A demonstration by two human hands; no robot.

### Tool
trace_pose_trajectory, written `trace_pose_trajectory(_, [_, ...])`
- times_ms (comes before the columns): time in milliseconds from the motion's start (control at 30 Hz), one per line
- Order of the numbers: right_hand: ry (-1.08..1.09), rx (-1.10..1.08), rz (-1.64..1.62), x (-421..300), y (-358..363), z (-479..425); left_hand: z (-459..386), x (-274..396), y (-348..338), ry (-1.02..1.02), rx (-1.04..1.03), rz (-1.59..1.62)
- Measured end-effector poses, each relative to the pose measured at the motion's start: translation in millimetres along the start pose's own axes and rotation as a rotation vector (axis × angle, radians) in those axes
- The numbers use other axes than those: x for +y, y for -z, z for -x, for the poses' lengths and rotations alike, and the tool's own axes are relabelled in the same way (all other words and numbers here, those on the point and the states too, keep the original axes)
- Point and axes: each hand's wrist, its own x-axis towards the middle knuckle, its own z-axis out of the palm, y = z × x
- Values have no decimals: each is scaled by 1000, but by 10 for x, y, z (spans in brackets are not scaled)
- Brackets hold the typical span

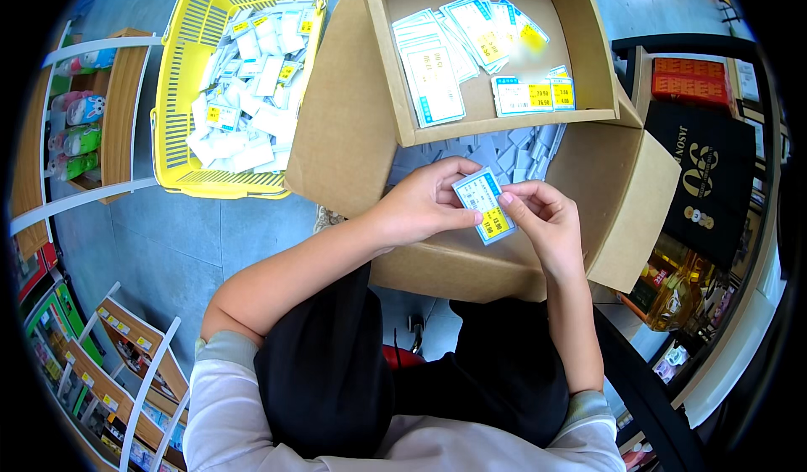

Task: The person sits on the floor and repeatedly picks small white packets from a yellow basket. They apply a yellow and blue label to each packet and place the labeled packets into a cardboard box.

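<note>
A shelf price tag in a clear plastic sleeve (480, 196) is held between my left hand (423, 202) and my right hand (547, 220). My left thumb and fingers pinch its left side; my right thumb and forefinger grip its right edge. Both hands are above a large open cardboard box (460, 269) holding many pale plastic sleeves (514, 153). A shallow cardboard tray (504, 126) rests across the box's far side, with loose paper price tags (435, 84) fanned in it. To the left, a yellow plastic basket (189, 185) holds a heap of sleeves (252, 106), some with tags inside.
Store shelves with packaged goods (79, 125) stand at the left. Shelving at the right holds red boxes (690, 81), a black bag (706, 169) and bottles of golden liquid (671, 289). A box flap (347, 106) spreads towards the basket.
</note>
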Motion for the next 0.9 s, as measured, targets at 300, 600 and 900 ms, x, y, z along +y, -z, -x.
trace_pose_trajectory(300, [-49, 21, -172, 13, 272, -71, 201, 144, -5, 79, -85, -4])
trace_pose_trajectory(600, [-77, 146, 151, 574, 723, -264, 1236, 724, 544, -311, 614, -512])
trace_pose_trajectory(900, [-89, -96, 724, 949, 478, -659, 1114, 675, 503, -196, 795, -1554])
